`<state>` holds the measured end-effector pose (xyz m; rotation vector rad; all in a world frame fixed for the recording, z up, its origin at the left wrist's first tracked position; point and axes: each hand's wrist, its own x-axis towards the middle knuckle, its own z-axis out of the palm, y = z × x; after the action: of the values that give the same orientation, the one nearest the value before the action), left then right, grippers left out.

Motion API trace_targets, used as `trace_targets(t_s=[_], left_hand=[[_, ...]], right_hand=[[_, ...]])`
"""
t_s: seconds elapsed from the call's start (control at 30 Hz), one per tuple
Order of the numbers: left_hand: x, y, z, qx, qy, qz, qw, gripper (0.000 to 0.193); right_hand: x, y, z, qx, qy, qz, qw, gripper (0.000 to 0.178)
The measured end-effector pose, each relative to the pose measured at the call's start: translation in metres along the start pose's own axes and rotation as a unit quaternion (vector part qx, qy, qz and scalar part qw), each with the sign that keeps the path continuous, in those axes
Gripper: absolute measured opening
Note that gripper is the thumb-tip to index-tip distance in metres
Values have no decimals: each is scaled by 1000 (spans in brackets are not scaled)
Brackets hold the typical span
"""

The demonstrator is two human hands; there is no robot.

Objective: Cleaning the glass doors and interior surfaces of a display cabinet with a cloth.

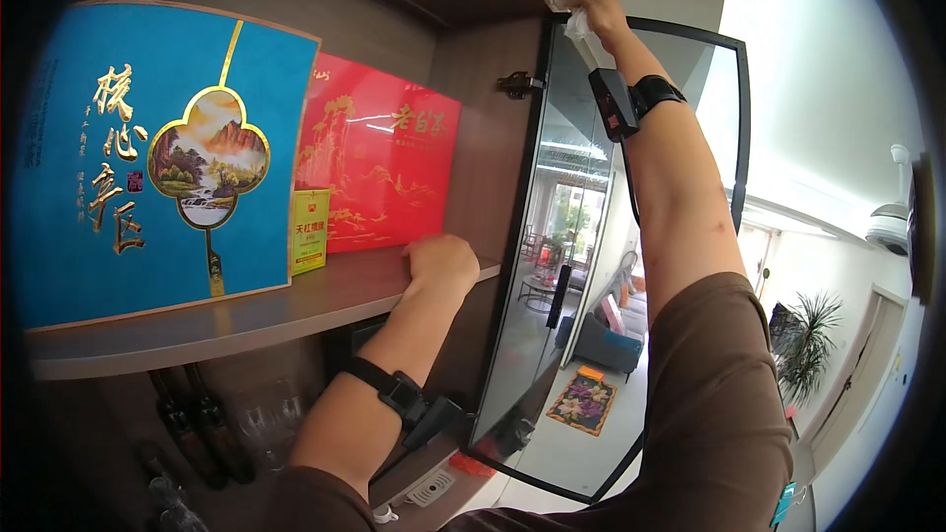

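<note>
My right hand (598, 18) is raised high, closed around a crumpled white tissue (575, 22) at the top edge of a black-framed glass cabinet door (690, 42). The door stands swung outward on its hinge (519, 85). My left hand (443, 264) rests at the front of a cabinet shelf (246, 319), bent at the wrist. Most of its fingers are turned away from view. Just behind it stands a red gift box (389, 167) with gold print. Farther left are a small yellow-green carton (310, 232) and a large blue gift box (84, 207) with a landscape picture.
Under the shelf are dark bottles (202, 424) and clear glasses (271, 414). A white power strip (434, 488) lies lower down. Through the door glass show a grey sofa (603, 343) and a floral mat (582, 404). A potted plant (813, 340) stands at right.
</note>
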<state>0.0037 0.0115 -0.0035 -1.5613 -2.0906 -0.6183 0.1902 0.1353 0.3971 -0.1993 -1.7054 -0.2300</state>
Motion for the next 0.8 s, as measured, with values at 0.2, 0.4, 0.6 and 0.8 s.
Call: trace_targets(t_s=[0.2,0.4,0.6,0.8], left_hand=[[-5,-3,-3,23,-6,-17,1000,34],[-4,-4,-3,21,-18,-5,1000,38],[-6,-3,-2,1,-5,-19,1000,40],[-6,-3,-10,-29,-30,-17,999,40]], right_hand=[[-13,-26,-3,8,73,2,997,27],[-28,-48,14,-556,19,-129,821,32],[-48,-22,-31,-597,-29,-179,782,30],[-72,-9,-138,-675,44,-194,710,21]])
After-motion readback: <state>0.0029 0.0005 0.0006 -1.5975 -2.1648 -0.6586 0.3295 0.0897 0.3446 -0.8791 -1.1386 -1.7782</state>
